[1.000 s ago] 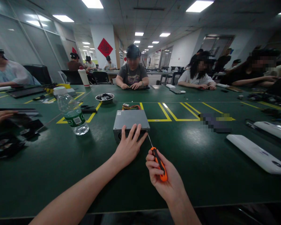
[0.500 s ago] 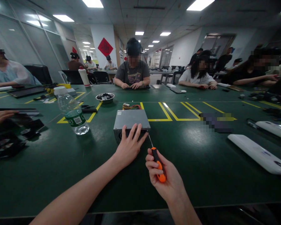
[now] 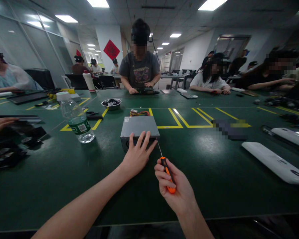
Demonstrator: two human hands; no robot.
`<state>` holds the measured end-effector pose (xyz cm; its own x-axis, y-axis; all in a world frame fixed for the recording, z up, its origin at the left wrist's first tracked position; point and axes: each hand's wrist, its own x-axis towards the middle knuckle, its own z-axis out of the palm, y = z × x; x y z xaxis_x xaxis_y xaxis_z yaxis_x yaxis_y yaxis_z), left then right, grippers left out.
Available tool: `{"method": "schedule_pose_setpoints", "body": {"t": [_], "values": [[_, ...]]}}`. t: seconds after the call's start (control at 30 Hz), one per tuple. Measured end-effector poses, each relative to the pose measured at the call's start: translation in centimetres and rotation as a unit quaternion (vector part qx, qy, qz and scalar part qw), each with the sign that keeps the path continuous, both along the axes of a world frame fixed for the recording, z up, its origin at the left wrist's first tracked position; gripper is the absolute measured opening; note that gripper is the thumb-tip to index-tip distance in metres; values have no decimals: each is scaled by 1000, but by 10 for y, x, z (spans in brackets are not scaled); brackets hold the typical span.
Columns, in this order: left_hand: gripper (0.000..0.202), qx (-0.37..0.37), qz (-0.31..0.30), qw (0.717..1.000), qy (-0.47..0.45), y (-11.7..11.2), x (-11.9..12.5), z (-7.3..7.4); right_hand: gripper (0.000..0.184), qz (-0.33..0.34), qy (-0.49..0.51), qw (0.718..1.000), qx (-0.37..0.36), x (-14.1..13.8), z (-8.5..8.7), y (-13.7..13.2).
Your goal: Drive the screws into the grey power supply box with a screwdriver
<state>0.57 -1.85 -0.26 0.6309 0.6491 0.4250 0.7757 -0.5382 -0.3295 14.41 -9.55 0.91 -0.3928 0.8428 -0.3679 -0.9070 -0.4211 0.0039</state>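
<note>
A grey metal computer power supply (image 3: pixel 139 124) lies on the green table in front of me, its bundle of coloured cables (image 3: pixel 140 113) coming out at the far side. My left hand (image 3: pixel 137 156) rests on its near edge, fingers spread over the top and the near face. In my right hand (image 3: pixel 175 182) is a screwdriver (image 3: pixel 168 174) with an orange and black handle. Its thin shaft points up and left to the power supply's near right corner, close to my left thumb or finger tip. The screw there is too small to make out.
Left of the power supply stands a clear water bottle (image 3: pixel 79 124). Behind it are a metal bowl (image 3: pixel 111 107) of small parts and a white cup (image 3: pixel 89 82). White casings (image 3: pixel 274 162) lie at the right. A co-worker (image 3: pixel 141 66) is across the table; another person's hand (image 3: pixel 1 125) shows at left.
The screwdriver handle has turned slightly in my right hand. My left hand stays on the power supply. Across the table, the co-worker has risen higher.
</note>
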Motion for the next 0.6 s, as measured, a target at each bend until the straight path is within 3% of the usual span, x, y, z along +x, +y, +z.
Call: {"method": "schedule_pose_setpoints", "body": {"t": [0.27, 0.6], "values": [[60, -10, -5, 1000, -10, 0, -2, 1, 32, -1, -63, 998, 8, -9, 2, -11], [52, -30, -63, 993, -96, 7, -10, 0, 35, 12, -104, 994, 11, -22, 6, -19]]}}
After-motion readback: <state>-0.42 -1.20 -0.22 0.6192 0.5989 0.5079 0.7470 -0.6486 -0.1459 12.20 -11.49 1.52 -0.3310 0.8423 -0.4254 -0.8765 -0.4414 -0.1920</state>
